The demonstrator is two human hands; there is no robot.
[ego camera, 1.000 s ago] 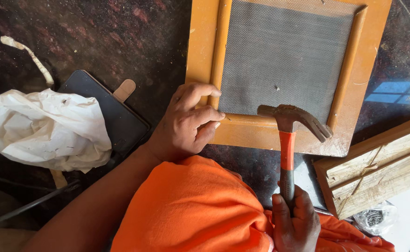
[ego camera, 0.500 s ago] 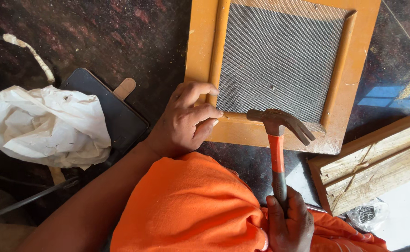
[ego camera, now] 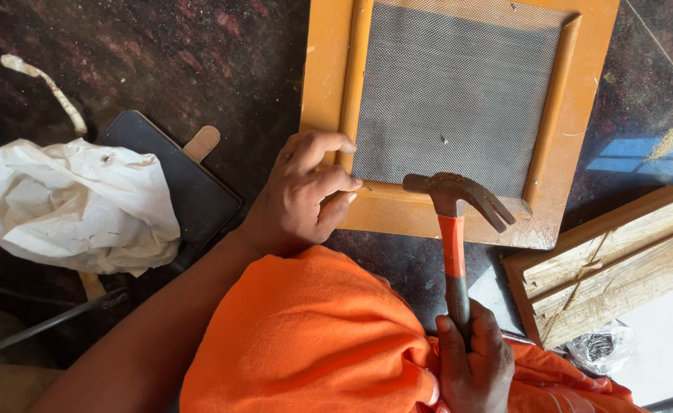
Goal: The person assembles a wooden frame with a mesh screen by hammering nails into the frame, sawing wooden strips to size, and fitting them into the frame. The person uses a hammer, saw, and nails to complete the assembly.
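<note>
The claw hammer [ego camera: 456, 200] has swung left since a moment ago, its head now over the lower rail of the orange mesh frame [ego camera: 325, 69], which lies flat on the dark floor. The right hand [ego camera: 472, 365] grips the hammer's handle; the left hand [ego camera: 306, 195], fingers curled, pinches at the frame's lower left corner beside the white plastic bag [ego camera: 72, 206].

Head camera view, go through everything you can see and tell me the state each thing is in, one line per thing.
Left hand: resting on the frame's lower left corner, fingers curled.
Right hand: shut around the hammer handle.
Hammer: head over the frame's bottom rail.
Wooden frame: flat on the floor, mesh fitted inside.
Mesh: flat.
White plastic bag: crumpled.
Wood pieces: stacked, rough.
Small clear bag: lying on the floor.
</note>
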